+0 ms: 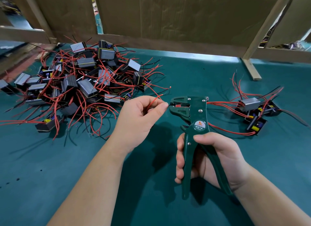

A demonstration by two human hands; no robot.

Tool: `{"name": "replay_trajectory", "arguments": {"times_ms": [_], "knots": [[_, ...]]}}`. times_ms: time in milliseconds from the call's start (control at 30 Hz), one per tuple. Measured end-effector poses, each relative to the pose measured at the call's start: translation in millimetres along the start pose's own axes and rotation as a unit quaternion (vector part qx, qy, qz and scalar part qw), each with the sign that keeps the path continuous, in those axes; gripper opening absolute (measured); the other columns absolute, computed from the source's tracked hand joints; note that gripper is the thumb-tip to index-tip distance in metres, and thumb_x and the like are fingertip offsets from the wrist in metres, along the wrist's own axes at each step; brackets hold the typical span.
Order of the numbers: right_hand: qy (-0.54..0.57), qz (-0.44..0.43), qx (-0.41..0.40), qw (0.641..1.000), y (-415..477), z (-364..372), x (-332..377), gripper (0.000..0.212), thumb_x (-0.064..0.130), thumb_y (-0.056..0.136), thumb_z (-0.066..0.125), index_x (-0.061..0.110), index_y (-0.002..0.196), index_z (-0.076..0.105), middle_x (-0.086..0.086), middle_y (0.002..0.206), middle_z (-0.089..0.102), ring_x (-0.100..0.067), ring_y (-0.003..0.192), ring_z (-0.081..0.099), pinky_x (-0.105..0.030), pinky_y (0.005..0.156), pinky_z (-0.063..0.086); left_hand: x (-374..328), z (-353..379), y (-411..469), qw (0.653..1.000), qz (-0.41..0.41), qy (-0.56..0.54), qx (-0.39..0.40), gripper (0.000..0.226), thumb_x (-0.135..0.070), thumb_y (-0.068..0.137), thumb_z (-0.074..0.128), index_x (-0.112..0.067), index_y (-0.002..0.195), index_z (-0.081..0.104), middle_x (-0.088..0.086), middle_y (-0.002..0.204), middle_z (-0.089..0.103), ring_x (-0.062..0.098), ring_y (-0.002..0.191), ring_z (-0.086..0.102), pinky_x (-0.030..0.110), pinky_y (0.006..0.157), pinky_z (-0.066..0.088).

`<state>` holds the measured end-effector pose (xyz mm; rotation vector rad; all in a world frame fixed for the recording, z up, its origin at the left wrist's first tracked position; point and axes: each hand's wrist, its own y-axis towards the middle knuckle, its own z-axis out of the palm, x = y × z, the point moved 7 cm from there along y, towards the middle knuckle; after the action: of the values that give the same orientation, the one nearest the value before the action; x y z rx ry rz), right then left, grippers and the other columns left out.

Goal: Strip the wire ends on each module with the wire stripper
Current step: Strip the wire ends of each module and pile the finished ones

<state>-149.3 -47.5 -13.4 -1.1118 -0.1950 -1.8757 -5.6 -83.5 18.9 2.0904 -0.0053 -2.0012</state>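
Pinching a red wire, left hand meets wire stripper.

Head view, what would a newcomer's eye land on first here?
Centre stage, the right hand grips a green wire stripper upright, while the left hand pinches a red wire at its head. Behind on the left sprawls a big pile of modules tangled in red wires; a smaller group lies on the right.

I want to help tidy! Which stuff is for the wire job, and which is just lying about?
For the job: green wire stripper, in the right hand; thin red wire, pinched by the left hand; big heap of black-and-silver box modules; smaller module group.
Lying about: brown cardboard sheets; pale wooden slat.
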Motion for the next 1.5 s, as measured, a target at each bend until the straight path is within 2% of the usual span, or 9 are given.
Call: {"name": "replay_trajectory", "arguments": {"times_ms": [433, 600, 733, 900, 1000, 1100, 1267, 1367, 1500], "knots": [[0.007, -0.043, -0.165, 0.985, -1.3, -12.8, 4.5, 0.027, 0.033, 0.052, 0.068, 0.013, 0.058, 0.050, -0.010, 0.051, 0.042, -0.023, 0.039, 0.042, -0.030, 0.043, 0.043, 9.2, 1.1, -0.6, 0.995, 0.020, 0.094, 0.018, 0.025, -0.027, 0.098, 0.048, -0.025, 0.089, 0.072, -0.009, 0.070, 0.064, 0.001, 0.063, 0.057, 0.018, 0.060, 0.048], [0.119, -0.135, -0.163, 0.970, 2.2, -25.7, 18.7, 0.031, 0.026, 0.053, 0.063, 0.006, 0.076, 0.062, -0.019, 0.071, 0.058, -0.034, 0.063, 0.061, -0.046, 0.062, 0.057, -2.8, 12.3, -3.4, 0.957, 0.136, 0.252, 0.050, 0.021, -0.021, 0.091, 0.054, -0.025, 0.076, 0.067, -0.012, 0.071, 0.058, 0.000, 0.072, 0.054, 0.014, 0.068, 0.040], [0.099, -0.176, -0.130, 0.971, -3.8, -28.9, 28.2, 0.047, 0.028, 0.050, 0.073, 0.001, 0.087, 0.071, -0.025, 0.093, 0.064, -0.039, 0.070, 0.063, -0.051, 0.067, 0.055, 9.1, 1.5, 0.1, 1.000, -0.018, -0.018, -0.010, 0.026, -0.008, 0.095, 0.055, -0.026, 0.084, 0.070, -0.011, 0.066, 0.064, 0.004, 0.066, 0.059, 0.019, 0.070, 0.052], [0.000, -0.092, -0.013, 0.996, 1.0, -1.4, 8.5, 0.067, 0.035, 0.053, 0.083, -0.001, 0.108, 0.069, -0.033, 0.085, 0.060, -0.043, 0.072, 0.062, -0.052, 0.072, 0.052, 12.9, 11.4, -1.4, 0.959, -0.104, -0.264, -0.029, 0.017, -0.011, 0.095, 0.050, -0.012, 0.086, 0.064, -0.002, 0.063, 0.059, 0.010, 0.060, 0.059, 0.027, 0.054, 0.055], [-0.040, -0.061, 0.016, 0.997, 5.3, 10.1, -4.3, 0.067, 0.034, 0.057, 0.082, 0.000, 0.113, 0.066, -0.034, 0.077, 0.060, -0.041, 0.072, 0.062, -0.049, 0.072, 0.051, 15.7, 22.3, -6.0, 0.941, -0.138, -0.309, 0.000, 0.011, -0.012, 0.095, 0.051, -0.013, 0.090, 0.061, 0.005, 0.067, 0.061, 0.013, 0.046, 0.054, 0.018, 0.036, 0.037], [-0.030, -0.069, -0.005, 0.997, 7.4, 7.2, -5.2, 0.072, 0.033, 0.054, 0.084, 0.000, 0.115, 0.065, -0.034, 0.076, 0.059, -0.042, 0.071, 0.062, -0.050, 0.071, 0.051, 19.6, 20.7, -3.6, 0.955, -0.134, -0.264, -0.016, 0.016, -0.010, 0.097, 0.050, -0.015, 0.091, 0.063, 0.003, 0.073, 0.063, 0.014, 0.056, 0.056, 0.021, 0.039, 0.042], [0.051, -0.178, -0.100, 0.978, 0.8, -15.9, 20.6, 0.074, 0.027, 0.048, 0.082, 0.001, 0.115, 0.066, -0.019, 0.091, 0.066, -0.041, 0.069, 0.063, -0.054, 0.071, 0.054, 8.4, -12.1, 2.1, 0.992, 0.001, 0.069, -0.101, 0.020, -0.019, 0.101, 0.046, -0.019, 0.109, 0.064, -0.005, 0.101, 0.065, 0.003, 0.089, 0.060, 0.023, 0.088, 0.048], [0.055, -0.258, -0.211, 0.941, -12.6, -39.0, 37.1, 0.038, 0.015, 0.071, 0.055, 0.002, 0.107, 0.059, -0.007, 0.092, 0.067, -0.038, 0.070, 0.063, -0.054, 0.072, 0.056, -8.5, -24.0, -2.3, 0.922, 0.105, 0.339, -0.153, 0.031, -0.023, 0.095, 0.048, -0.013, 0.122, 0.059, 0.004, 0.117, 0.054, 0.015, 0.107, 0.051, 0.027, 0.096, 0.037], [0.061, -0.289, -0.280, 0.913, -24.4, -58.1, 47.1, 0.026, 0.009, 0.091, 0.030, 0.005, 0.095, 0.055, -0.003, 0.070, 0.067, -0.037, 0.072, 0.064, -0.056, 0.077, 0.053, -8.3, -42.4, -4.9, 0.872, 0.045, 0.432, -0.225, 0.045, -0.002, 0.082, 0.054, -0.012, 0.126, 0.056, 0.012, 0.125, 0.046, 0.034, 0.112, 0.040, 0.036, 0.094, 0.030]]}}
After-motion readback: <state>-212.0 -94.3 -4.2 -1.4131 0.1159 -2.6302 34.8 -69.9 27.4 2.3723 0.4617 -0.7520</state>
